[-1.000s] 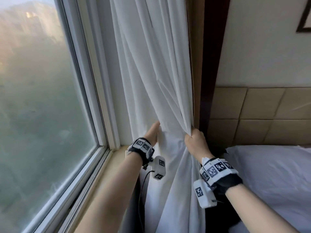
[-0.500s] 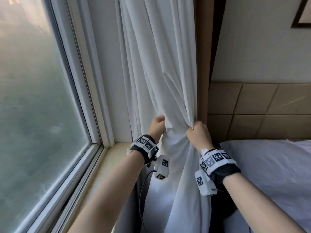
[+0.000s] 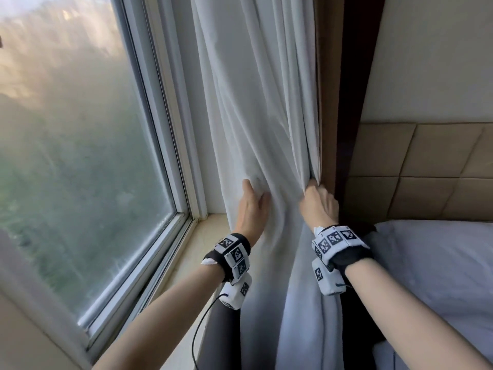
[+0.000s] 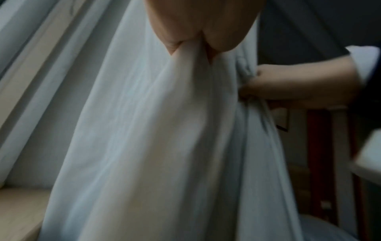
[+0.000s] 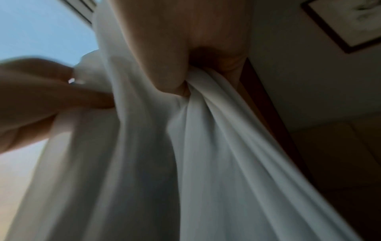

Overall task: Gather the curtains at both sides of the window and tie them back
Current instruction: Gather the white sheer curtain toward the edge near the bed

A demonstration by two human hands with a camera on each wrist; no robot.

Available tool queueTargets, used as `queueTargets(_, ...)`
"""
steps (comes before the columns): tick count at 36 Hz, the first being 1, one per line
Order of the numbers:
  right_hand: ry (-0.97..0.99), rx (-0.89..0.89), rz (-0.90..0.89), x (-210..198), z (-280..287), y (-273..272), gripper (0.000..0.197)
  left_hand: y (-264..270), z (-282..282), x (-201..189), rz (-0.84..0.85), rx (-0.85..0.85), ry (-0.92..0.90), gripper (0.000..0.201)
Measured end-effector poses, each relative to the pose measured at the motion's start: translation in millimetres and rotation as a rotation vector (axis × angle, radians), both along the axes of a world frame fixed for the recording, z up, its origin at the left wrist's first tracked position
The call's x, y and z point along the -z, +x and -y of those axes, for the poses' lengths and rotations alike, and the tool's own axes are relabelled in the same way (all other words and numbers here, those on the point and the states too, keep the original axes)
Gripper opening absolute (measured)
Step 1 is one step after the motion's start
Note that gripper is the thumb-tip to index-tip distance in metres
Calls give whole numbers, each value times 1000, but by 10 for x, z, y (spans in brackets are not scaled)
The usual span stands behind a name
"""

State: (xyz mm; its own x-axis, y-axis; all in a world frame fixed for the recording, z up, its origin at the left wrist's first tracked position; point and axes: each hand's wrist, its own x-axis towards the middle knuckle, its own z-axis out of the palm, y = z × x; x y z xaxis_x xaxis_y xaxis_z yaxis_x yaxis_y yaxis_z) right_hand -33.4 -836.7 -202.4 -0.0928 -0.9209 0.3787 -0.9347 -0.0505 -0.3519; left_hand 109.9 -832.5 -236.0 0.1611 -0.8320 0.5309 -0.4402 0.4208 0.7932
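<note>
One white curtain (image 3: 256, 108) hangs at the right-hand side of the window (image 3: 80, 156), its lower part drawn in toward the dark wooden frame (image 3: 349, 102) beside the bed (image 3: 440, 263). The right hand (image 3: 318, 204) is closed on a bunch of folds at the curtain's right edge, fingers curled tight round the cloth; the right wrist view confirms fabric pinched inside the fist. The left hand (image 3: 252, 206) lies against the curtain's left portion with fingers reaching into the cloth; the left wrist view shows a fold caught between thumb and fingers, so it is judged to be gripping the curtain as well. Assessment of progress: gathering of this one curtain is under way, with the fabric between the two hands not yet brought into a single bundle. No tie-back, cord or hook is visible in any view, and no tie has been made. The curtain for the opposite side of the window is out of view, so its condition cannot be told. Count: one curtain seen, two hands on it, one window, one windowsill (image 3: 202, 236), one bed.
</note>
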Motion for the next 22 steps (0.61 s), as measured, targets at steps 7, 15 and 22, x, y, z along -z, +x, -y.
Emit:
queueTargets(7,187,-137,328,-68,-223,148,45,-308,-249,-79,106,95,-120,30)
queueTargets(15,329,-361,955,-178,-363,61,29,-428,-297,-56,20,287,25,22)
queueTargets(22,172,-192,644,-89,-153,17,42,-147,-183,-144,30,493,355,46)
